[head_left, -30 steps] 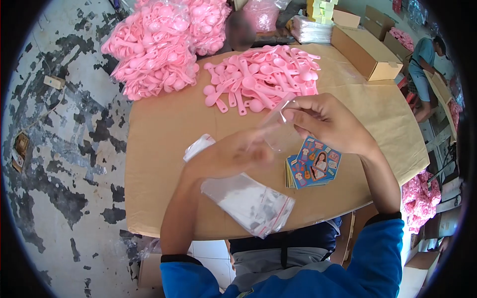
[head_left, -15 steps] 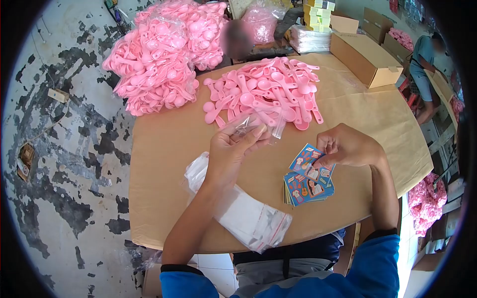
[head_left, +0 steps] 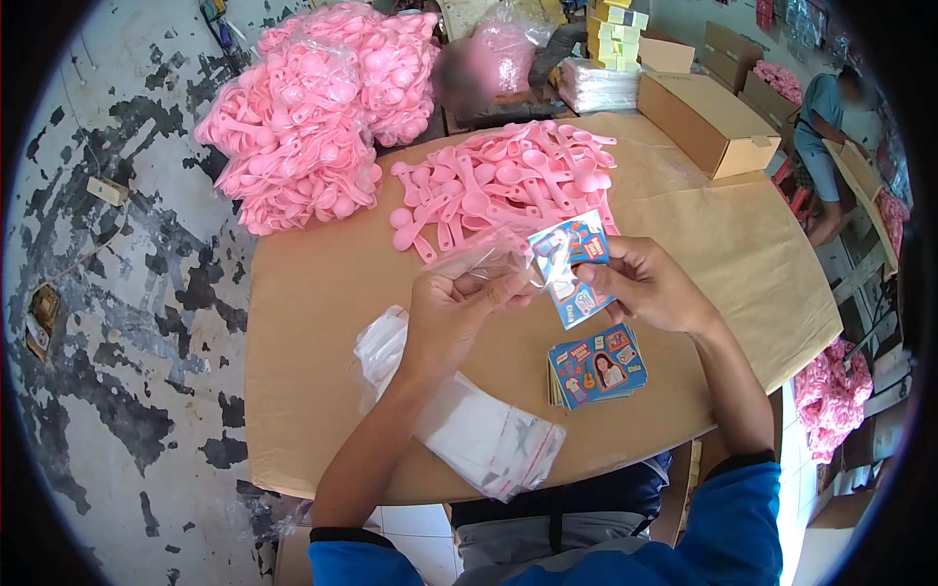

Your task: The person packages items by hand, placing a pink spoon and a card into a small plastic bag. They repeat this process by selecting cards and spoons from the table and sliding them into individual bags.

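Note:
My left hand (head_left: 464,308) is closed on a clear plastic bag (head_left: 484,254) with pink showing through it. Pinched in my right hand (head_left: 653,283) is a blue printed card (head_left: 575,293), held tilted with its left edge right at the bag's mouth. Below that hand, a stack of matching cards (head_left: 598,366) lies on the brown paper-covered table (head_left: 322,293). Under my left forearm rests a pile of flat clear bags (head_left: 489,430). Just beyond both hands spreads a heap of loose pink spoons (head_left: 518,176).
Big plastic sacks of pink spoons (head_left: 293,127) stand at the back left. A cardboard box (head_left: 708,122) sits at the back right, near stacked plastic packs (head_left: 596,86) and yellow bundles (head_left: 614,39). Another person (head_left: 826,137) is at the far right.
My right hand has lifted the card off the stack and brought it up and left to the bag. My left hand still holds the bag, in nearly the same place.

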Demonstrator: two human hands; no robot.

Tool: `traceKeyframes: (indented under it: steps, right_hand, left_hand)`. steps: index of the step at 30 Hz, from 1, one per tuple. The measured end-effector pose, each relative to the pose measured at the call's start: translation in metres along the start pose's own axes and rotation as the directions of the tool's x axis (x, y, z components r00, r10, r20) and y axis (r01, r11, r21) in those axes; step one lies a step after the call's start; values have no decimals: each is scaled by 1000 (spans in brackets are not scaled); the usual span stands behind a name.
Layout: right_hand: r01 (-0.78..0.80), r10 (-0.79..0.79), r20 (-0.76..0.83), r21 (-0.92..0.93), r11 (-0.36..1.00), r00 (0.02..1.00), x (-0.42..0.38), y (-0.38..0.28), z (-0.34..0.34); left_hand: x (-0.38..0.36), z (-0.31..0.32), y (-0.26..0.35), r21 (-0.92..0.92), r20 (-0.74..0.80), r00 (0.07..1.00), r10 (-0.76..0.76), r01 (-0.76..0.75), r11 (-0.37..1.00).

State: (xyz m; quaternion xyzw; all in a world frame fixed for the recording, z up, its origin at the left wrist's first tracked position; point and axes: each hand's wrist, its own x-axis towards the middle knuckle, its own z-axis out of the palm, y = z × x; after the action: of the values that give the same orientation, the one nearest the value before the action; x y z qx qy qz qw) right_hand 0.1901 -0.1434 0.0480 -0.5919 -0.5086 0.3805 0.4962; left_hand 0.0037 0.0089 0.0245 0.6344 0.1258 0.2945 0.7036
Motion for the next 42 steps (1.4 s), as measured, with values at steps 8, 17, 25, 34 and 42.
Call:
traceKeyframes:
  steps: [8,17,25,34,42]
  right_hand:
    - [79,-78,22,-48,996,997,-2,-3,5]
    - [188,-188,22,-242,952,982,0,9,10]
    - [124,-127,-81,-32,992,989,-2,6,21]
    - [164,-143,-128,172,971,981,3,20,42]
    - [69,-59,-83,126,990,995,2,17,45]
  left_hand:
    - [1,4,7,-43,-63,998,-2,0,999]
    - [-1,5,5,20,-4,1000,5,-5,1000]
    - [-4,8,4,-60,21,996,-84,85,995]
    - [-10,24,0,51,103,988,113,-119,992]
    - [-9,15,20,-370,64,997,38,-12,929]
